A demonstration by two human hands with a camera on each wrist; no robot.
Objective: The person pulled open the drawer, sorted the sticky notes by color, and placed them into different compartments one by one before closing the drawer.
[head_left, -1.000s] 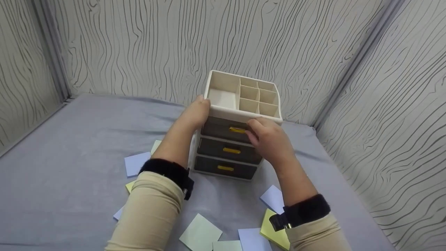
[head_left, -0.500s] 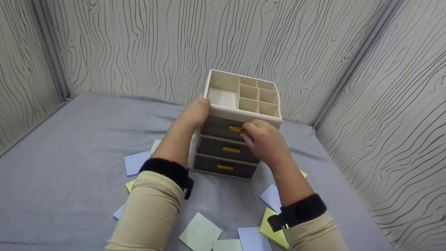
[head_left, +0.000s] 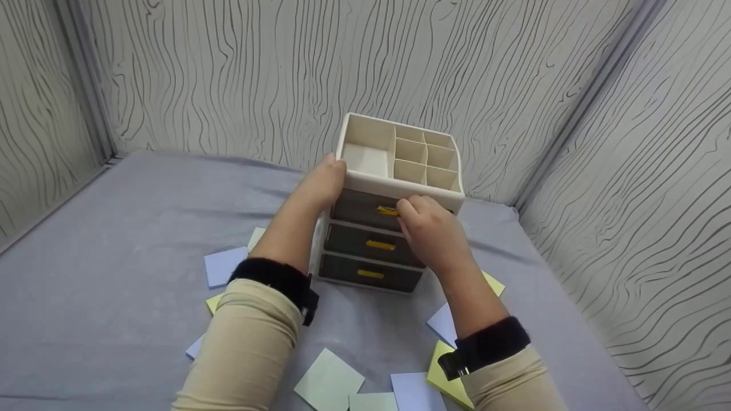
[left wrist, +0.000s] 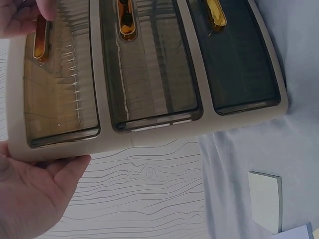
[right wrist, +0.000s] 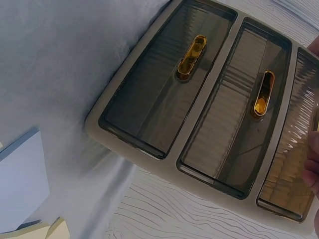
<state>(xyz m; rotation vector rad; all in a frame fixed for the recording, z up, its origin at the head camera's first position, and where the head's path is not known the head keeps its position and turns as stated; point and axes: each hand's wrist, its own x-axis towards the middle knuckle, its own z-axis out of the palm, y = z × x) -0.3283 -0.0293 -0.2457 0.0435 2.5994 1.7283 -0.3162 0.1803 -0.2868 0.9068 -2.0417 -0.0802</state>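
A cream desk organizer [head_left: 400, 190] with open top compartments and three dark drawers stands on the grey cloth. My left hand [head_left: 322, 182] lies flat against its upper left side, fingers straight; the left wrist view shows that hand [left wrist: 35, 194] against the cream frame [left wrist: 149, 137]. My right hand [head_left: 406, 212] has its fingers curled at the yellow handle [head_left: 386, 211] of the top drawer [head_left: 357, 205] and pinches it. All three drawers look shut. In the right wrist view the bottom drawer [right wrist: 164, 94] and middle drawer handle [right wrist: 263, 93] show, with my fingertips [right wrist: 311, 164] at the right edge.
Square sticky notes lie scattered on the cloth: a blue note [head_left: 223, 266] at left, a pale green one [head_left: 328, 379] near my left sleeve, a yellow pad [head_left: 448, 379] and blue notes [head_left: 442, 322] under my right forearm. Patterned walls close in behind and to the right.
My right hand has slid left along the top drawer's front, and its fingertips now cover the yellow handle. The left hand and the organizer stay put.
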